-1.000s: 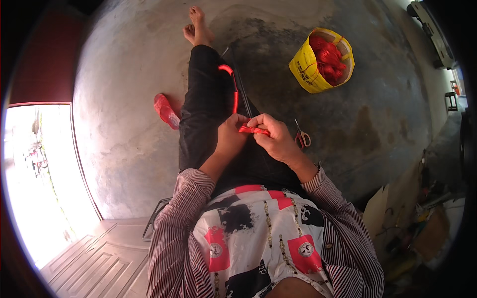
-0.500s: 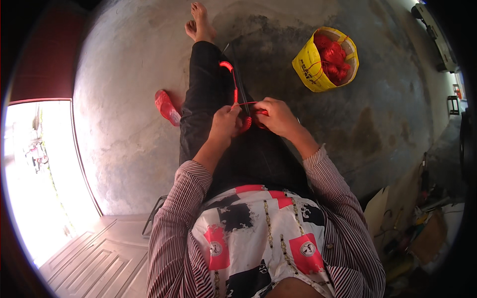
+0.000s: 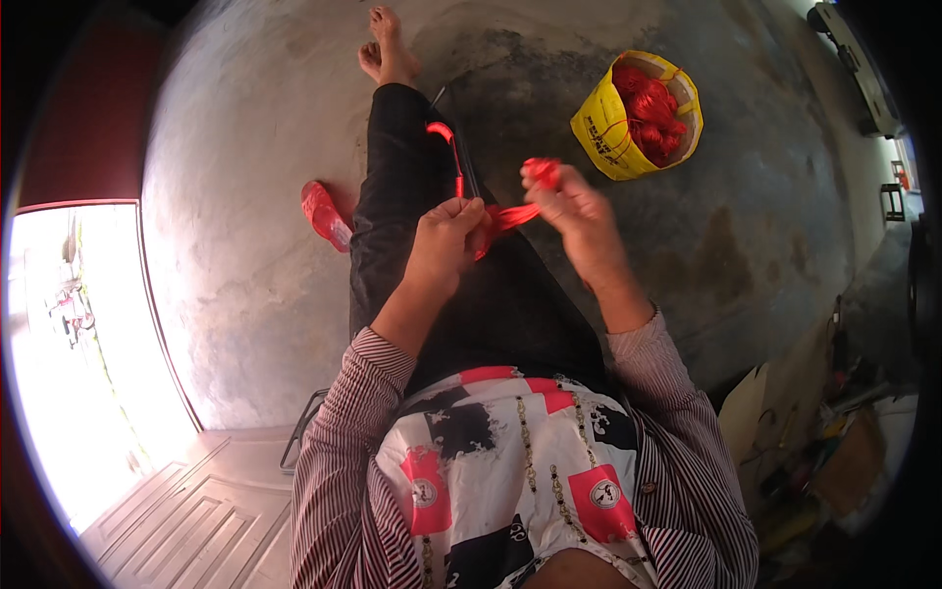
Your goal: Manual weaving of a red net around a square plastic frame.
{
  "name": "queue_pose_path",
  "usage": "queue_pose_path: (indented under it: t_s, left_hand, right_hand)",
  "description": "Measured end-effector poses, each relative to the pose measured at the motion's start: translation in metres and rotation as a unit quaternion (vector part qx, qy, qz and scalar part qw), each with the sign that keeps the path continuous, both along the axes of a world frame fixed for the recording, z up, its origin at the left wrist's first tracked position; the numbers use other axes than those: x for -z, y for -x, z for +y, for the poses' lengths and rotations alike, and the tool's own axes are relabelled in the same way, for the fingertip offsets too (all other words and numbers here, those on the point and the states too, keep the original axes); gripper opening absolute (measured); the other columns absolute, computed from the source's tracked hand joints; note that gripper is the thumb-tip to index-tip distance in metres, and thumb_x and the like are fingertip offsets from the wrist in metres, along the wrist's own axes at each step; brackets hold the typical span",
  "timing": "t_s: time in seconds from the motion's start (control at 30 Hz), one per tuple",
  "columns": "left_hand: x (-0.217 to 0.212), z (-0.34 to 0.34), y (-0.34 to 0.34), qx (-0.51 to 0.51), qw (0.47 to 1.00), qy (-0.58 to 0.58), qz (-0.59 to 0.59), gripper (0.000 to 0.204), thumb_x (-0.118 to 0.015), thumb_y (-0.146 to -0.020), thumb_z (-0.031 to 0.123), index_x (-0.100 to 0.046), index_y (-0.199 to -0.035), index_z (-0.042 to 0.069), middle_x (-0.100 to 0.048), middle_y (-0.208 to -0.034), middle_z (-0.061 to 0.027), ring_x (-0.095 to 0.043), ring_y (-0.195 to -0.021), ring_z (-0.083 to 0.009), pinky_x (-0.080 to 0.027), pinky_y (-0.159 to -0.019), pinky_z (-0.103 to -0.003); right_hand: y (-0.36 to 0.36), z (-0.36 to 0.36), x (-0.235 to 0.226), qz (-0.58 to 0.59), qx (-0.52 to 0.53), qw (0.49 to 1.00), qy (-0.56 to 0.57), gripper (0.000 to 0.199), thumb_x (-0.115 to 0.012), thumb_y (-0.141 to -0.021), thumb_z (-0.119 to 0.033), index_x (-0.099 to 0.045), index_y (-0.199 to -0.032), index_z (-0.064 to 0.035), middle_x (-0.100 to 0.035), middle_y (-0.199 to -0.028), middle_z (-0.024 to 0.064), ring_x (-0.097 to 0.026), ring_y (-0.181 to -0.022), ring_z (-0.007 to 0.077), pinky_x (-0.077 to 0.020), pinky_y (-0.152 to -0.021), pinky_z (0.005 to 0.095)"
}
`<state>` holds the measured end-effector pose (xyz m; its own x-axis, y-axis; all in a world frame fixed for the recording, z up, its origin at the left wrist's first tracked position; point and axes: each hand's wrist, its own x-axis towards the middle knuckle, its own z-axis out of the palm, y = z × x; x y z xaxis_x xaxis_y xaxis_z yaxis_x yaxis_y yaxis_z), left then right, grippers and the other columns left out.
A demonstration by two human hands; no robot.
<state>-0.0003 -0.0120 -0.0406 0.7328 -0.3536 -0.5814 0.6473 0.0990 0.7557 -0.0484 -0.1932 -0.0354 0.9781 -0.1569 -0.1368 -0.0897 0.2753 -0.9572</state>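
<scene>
My left hand point(image 3: 444, 239) is closed over my lap, its thumb and fingers pinching red cord point(image 3: 512, 215). Several loose strands stretch from it to my right hand point(image 3: 585, 218), which is raised a little to the right and blurred. A small red cord bundle point(image 3: 543, 173) sticks out of the right hand's closed fingers. Beyond the left hand stands a thin piece bound in red cord point(image 3: 459, 185), running up to a curved red end point(image 3: 441, 129). More red cord hangs under the left hand, partly hidden by the fingers.
A yellow bag point(image 3: 599, 126) filled with red cord skeins point(image 3: 650, 106) stands on the concrete floor at the far right. One red slipper point(image 3: 322, 210) lies left of my leg. A bright doorway opens at the left; assorted clutter point(image 3: 834, 461) lies at the lower right.
My right hand has swung right and upward from beside the left, carrying the red bundle and drawing the strands out. The left hand has barely shifted.
</scene>
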Motion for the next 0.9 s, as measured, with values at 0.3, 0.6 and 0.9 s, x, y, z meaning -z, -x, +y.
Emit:
queue_pose_path:
  t_s: [0.3,0.6,0.9]
  left_hand:
    - [0.034,0.006,-0.002,0.009,0.999,-0.034,0.013,0.018,-0.062,-0.093,0.022,-0.058,-0.081,0.009,-0.045,-0.060,0.0060,-0.034,-0.043,-0.0036,-0.023,-0.039,-0.020]
    - [0.033,0.005,-0.003,0.033,0.997,-0.056,0.040,0.019,-0.059,-0.094,0.024,-0.055,-0.084,0.008,-0.057,-0.067,-0.0019,-0.039,-0.041,-0.0056,-0.026,-0.037,-0.021]
    - [0.033,0.010,-0.012,0.026,0.995,-0.012,0.096,0.010,-0.057,-0.087,0.018,-0.051,-0.086,0.010,-0.067,-0.076,-0.0141,-0.032,-0.038,-0.0060,-0.023,-0.038,-0.023]
  right_hand:
    - [0.003,-0.083,0.000,-0.054,0.133,0.949,-0.282,0.021,-0.057,-0.096,-0.031,-0.056,-0.092,-0.0102,-0.047,-0.069,-0.0027,-0.043,-0.059,0.0087,-0.0386,-0.057,0.0276]
    - [-0.001,0.007,0.039,0.174,-0.125,0.974,0.071,0.017,-0.060,-0.093,-0.020,-0.063,-0.094,-0.0036,-0.046,-0.065,-0.0070,-0.038,-0.055,0.0017,-0.0309,-0.049,0.0215]
    - [0.051,-0.029,0.004,0.127,-0.127,0.981,0.074,0.014,-0.060,-0.092,-0.014,-0.054,-0.081,-0.0102,-0.040,-0.062,-0.0089,-0.032,-0.051,0.0002,-0.0254,-0.045,0.0202]
